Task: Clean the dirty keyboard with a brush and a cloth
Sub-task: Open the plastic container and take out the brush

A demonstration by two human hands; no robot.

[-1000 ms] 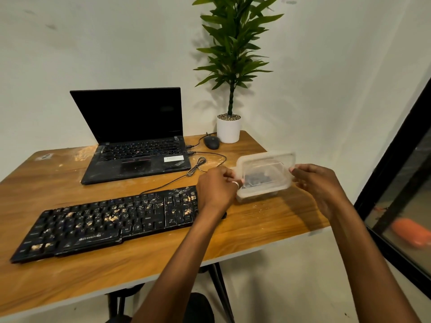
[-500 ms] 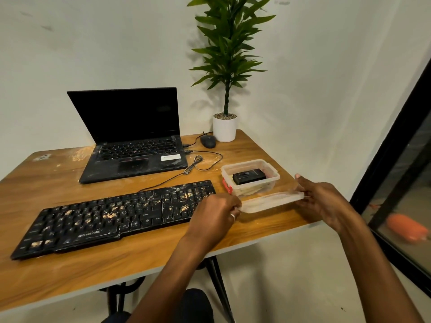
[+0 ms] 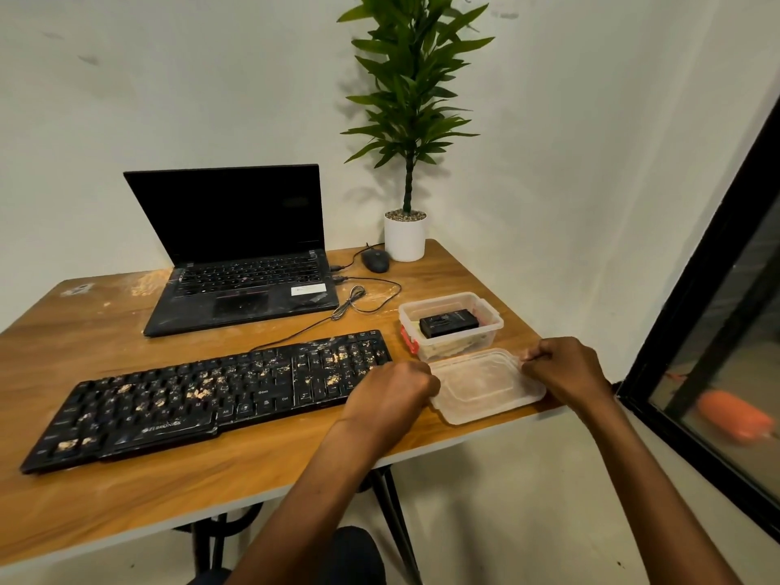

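Lid (image 3: 485, 388) lowered onto table (image 3: 126, 491); left hand (image 3: 392, 396), right hand (image 3: 565, 369) pinch its ends.

Black keyboard (image 3: 211, 399) speckled with tan crumbs; clear lid (image 3: 481, 386); white pot (image 3: 404, 238); orange-brown wooden table (image 3: 126, 491).

Lid (image 3: 483, 386) now off the container (image 3: 456, 347), down on the table (image 3: 295, 470)

A wooden table (image 3: 105, 500) on black metal legs (image 3: 396, 517) stands against a plain off-white wall (image 3: 169, 78) (faintly scuffed at the far left), with a pale floor (image 3: 527, 521) beneath and a black-framed window (image 3: 695, 289) slanting down the right side.
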